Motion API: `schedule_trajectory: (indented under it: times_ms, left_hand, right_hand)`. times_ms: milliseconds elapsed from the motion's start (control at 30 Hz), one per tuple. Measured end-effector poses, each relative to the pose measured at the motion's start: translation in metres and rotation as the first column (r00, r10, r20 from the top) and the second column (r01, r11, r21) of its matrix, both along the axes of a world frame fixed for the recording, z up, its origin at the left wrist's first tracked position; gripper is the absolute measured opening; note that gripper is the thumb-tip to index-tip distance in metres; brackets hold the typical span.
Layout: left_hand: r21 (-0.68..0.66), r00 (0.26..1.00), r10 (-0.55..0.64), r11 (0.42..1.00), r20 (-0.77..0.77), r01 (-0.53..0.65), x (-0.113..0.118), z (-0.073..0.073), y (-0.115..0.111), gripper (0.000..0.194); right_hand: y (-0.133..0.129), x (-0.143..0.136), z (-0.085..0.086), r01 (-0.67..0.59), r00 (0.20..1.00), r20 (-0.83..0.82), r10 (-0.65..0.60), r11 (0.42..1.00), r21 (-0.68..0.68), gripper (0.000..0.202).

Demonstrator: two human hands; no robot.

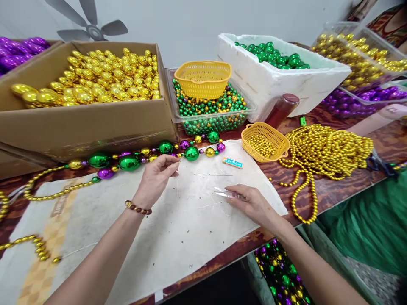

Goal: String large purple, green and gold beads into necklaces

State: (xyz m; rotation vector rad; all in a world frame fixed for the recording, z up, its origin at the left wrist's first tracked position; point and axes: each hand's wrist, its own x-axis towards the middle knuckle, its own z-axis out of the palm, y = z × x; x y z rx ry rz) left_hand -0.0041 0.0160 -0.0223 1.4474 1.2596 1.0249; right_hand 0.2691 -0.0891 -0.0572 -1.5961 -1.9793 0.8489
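Note:
My left hand (pixel 159 173) is closed in a pinch above the white cloth (pixel 165 237), beside the bead garland. A faint clear thread (pixel 177 186) hangs from its fingertips. Thread snips (pixel 224 194) are gripped in my right hand (pixel 251 201), blades pointing left and apart. Just beyond the blades lies a long thin needle (pixel 213 174). Loose clear thread trails over the cloth under the snips. Behind my left hand runs a garland of large green, purple and gold beads (pixel 129 162), ending in gold bead strands at left. A small blue-and-orange packet (pixel 233 163) rests near the needle.
A cardboard box (pixel 95 123) of gold beads stands back left. A clear tub (pixel 210 120) with a yellow basket (pixel 203 82) on top sits mid-back, beside a foam box (pixel 299 89). At right are a small basket (pixel 265 144), gold strands (pixel 327 150) and scissors (pixel 380 163).

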Motion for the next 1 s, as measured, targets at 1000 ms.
schedule_trajectory:
  times_ms: [1000]
  left_hand:
    - [-0.041, 0.967, 0.03, 0.999, 0.255, -0.02, -0.017, 0.048, -0.027, 0.011]
  right_hand:
    - [0.082, -0.078, 0.007, -0.061, 0.907, 0.421, 0.014, 0.993, 0.098, 0.025]
